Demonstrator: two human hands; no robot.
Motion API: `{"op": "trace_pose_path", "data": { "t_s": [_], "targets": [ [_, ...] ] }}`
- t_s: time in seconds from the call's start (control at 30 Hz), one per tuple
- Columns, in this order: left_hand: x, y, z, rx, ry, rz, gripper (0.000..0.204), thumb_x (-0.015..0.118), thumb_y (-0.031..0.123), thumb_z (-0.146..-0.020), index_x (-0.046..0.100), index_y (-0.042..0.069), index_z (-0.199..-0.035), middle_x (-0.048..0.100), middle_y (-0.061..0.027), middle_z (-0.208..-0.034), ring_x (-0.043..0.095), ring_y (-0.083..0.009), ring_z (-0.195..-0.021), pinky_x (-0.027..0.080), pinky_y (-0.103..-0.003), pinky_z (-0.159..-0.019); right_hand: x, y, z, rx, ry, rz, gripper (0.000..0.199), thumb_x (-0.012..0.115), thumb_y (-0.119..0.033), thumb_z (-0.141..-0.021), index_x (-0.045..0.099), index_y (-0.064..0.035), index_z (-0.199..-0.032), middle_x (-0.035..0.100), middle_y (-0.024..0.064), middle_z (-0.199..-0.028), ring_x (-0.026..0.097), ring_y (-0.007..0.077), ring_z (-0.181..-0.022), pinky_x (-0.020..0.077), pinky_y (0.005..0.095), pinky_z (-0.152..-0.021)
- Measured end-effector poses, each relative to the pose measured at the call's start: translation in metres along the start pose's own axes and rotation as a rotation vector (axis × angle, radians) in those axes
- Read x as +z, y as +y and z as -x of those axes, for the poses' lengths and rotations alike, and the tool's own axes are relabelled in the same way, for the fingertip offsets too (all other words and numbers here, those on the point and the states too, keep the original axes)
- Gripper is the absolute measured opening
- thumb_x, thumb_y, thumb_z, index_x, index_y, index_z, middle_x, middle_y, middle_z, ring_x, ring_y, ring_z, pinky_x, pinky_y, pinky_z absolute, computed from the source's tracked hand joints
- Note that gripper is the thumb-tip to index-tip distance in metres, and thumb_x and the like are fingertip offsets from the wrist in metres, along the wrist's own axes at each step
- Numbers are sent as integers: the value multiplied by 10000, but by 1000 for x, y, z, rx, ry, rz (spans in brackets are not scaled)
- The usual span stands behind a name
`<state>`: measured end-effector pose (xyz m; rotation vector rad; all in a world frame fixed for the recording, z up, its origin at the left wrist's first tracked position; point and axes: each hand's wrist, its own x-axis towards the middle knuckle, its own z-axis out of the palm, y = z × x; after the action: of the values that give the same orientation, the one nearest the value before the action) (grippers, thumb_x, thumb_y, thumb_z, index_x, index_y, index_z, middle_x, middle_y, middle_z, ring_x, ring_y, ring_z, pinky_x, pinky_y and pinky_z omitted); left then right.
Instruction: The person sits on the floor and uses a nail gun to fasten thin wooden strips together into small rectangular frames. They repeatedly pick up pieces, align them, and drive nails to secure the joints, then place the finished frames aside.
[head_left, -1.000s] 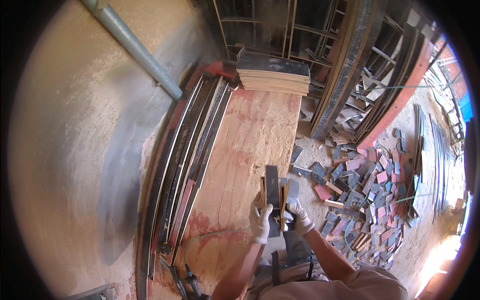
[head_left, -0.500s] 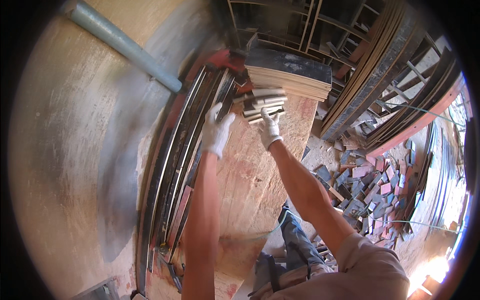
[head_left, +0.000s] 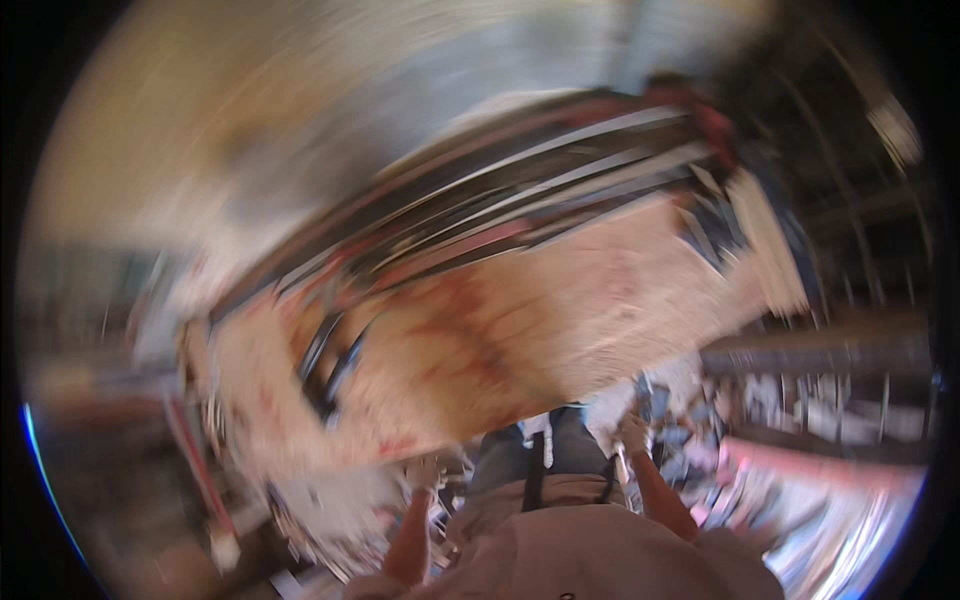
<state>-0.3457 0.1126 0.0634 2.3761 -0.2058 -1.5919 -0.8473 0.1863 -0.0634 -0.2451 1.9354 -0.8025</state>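
Note:
The picture is smeared by fast head motion. My left hand (head_left: 425, 478), in a pale glove, hangs low by my body, just under the lower edge of a big reddish-brown wooden board (head_left: 520, 330). My right hand (head_left: 632, 432), also gloved, is down at my right side below the board's right part. The blur hides whether either hand holds anything. The stack of small flat pieces that lay at the board's far end is not discernible.
Long metal strips and bars (head_left: 520, 195) lie along the far side of the board. A pale concrete surface (head_left: 250, 130) spreads beyond them. Scattered small offcuts (head_left: 760, 470) and dark frames show dimly at the right.
Both arms came back from the stack at the board's far end and dropped beside my body. My head has swung hard, so the board now lies across the view.

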Motion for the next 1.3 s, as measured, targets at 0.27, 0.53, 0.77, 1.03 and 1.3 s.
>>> {"op": "trace_pose_path", "data": {
  "t_s": [0.27, 0.53, 0.77, 1.03, 1.3],
  "targets": [
    [-82, -136, -30, 279, 419, -5, 326, 595, 332, -1006, 741, 46, -1062, 750, -200, -1036, 712, -364, -1014, 546, -438, -893, 77, -80, 26, -255, -130, 395, 397, 587, -323, -1016, 687, 12, -828, 643, 69, -688, 540, 164, -519, 450, 353, -491],
    [-151, -201, 16, 245, 513, 133, 381, 484, 332, -1005, 721, 34, -1028, 702, -259, -1059, 655, -459, -1029, 502, -516, -912, 297, -133, 60, -453, -699, 619, 195, 628, -60, -940, 654, -10, -1126, 697, 120, -820, 665, 210, -628, 535, 327, -528],
    [-74, -391, 51, -177, 547, -310, 251, 638, 303, -931, 743, 100, -1034, 746, -207, -1012, 742, -358, -921, 568, -505, -815, 495, -138, 176, -514, -1055, 1051, 305, 552, -20, -920, 642, 45, -1204, 725, 151, -915, 717, 226, -775, 583, 343, -649],
    [-21, -365, 33, -477, 447, 565, 256, 601, 308, -947, 764, 165, -1084, 749, -145, -1084, 728, -354, -1010, 569, -476, -869, 576, -134, 224, -662, -1128, 1450, 211, 524, -119, -973, 673, 1, -1062, 720, 146, -836, 686, 204, -675, 552, 329, -611],
    [-84, -374, 5, -207, 580, 420, 294, 557, 282, -952, 743, 84, -1065, 728, -179, -1102, 685, -386, -1059, 540, -500, -941, 630, -103, 266, -626, -1082, 1548, 312, 590, -264, -912, 725, -4, -1019, 748, 198, -906, 742, 291, -879, 567, 426, -782]
  ]
}}
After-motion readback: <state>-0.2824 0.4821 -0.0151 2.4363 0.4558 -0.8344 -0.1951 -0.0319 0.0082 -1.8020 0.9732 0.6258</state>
